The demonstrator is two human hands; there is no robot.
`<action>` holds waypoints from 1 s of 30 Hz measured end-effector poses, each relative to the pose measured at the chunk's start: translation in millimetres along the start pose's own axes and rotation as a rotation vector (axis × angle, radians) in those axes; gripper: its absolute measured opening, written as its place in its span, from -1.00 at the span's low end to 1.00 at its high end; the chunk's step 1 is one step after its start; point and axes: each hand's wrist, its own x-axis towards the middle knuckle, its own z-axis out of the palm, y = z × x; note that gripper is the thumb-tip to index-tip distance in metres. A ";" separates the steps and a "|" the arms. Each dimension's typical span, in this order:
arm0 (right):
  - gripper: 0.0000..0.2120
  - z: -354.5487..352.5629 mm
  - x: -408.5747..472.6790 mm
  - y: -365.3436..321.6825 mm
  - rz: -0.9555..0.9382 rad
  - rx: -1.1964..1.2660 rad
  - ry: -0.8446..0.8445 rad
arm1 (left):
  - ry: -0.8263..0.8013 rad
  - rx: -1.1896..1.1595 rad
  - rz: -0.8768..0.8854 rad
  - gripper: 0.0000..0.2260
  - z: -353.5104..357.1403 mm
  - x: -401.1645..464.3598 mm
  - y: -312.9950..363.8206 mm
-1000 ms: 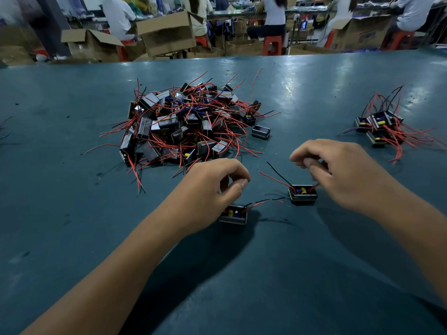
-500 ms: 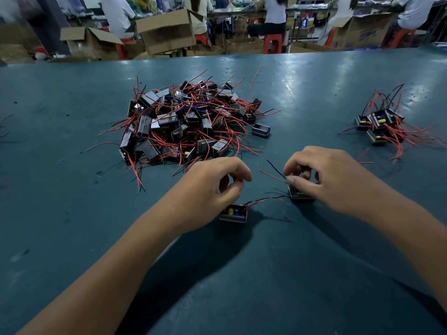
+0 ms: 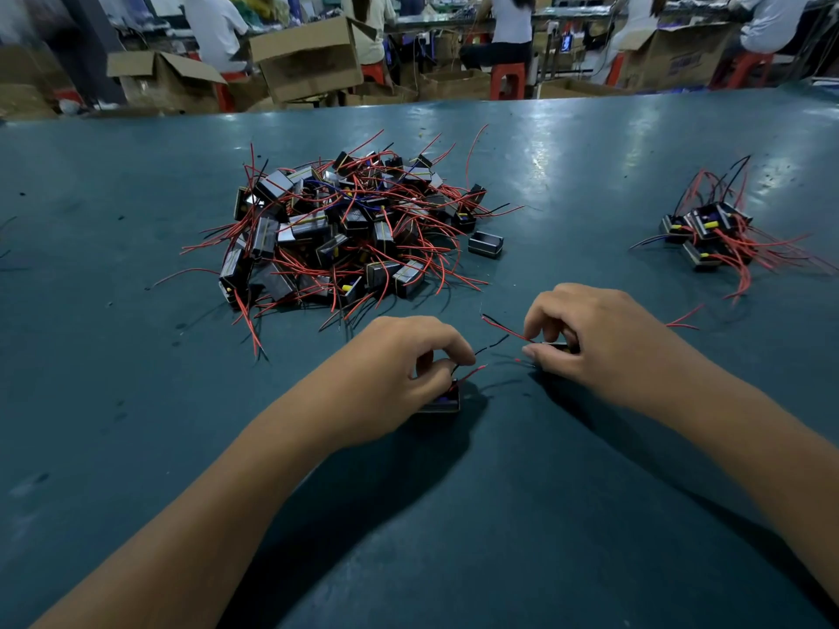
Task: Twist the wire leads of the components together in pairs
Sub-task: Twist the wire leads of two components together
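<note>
Near the middle of the worn teal-green table (image 3: 136,424), the left hand (image 3: 390,379) curls its fingers and thumb round a small black box-shaped component with a red and a black wire lead (image 3: 442,399), pinning it to the surface; its short leads (image 3: 474,372) stick out rightward and a little toward the far edge. Just beside it, the right hand (image 3: 604,342) has its fingers bent over a second small black component (image 3: 556,346) (mostly hidden under the knuckles), and thumb and forefinger appear to pinch at the base of that one's red-and-black leads (image 3: 501,326), which run leftward and toward the far edge. So the two sets of leads point toward each other across the gap between the hands, tips near but apart; pairing them likely calls for bringing the ends side by side, and either hand is equally close. A large heap of black components tangled in red wire (image 3: 345,229) lies farther back toward the far edge, with a smaller cluster of the same parts (image 3: 713,233) near the right edge.
</note>
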 end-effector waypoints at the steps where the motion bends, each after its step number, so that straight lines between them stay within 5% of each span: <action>1: -0.88 0.1 -0.2 -0.2 -0.001 0.000 -0.002 | 0.008 0.007 -0.004 -0.81 0.6 -0.3 -0.2; 12: -0.83 -3.9 -3.4 -4.6 0.034 0.039 -0.032 | 0.096 0.038 -0.002 -0.96 6.9 3.1 -3.4; 30: -0.86 -2.6 -2.2 -3.7 0.114 0.065 0.025 | 0.208 0.148 -0.044 -0.92 17.4 5.4 4.5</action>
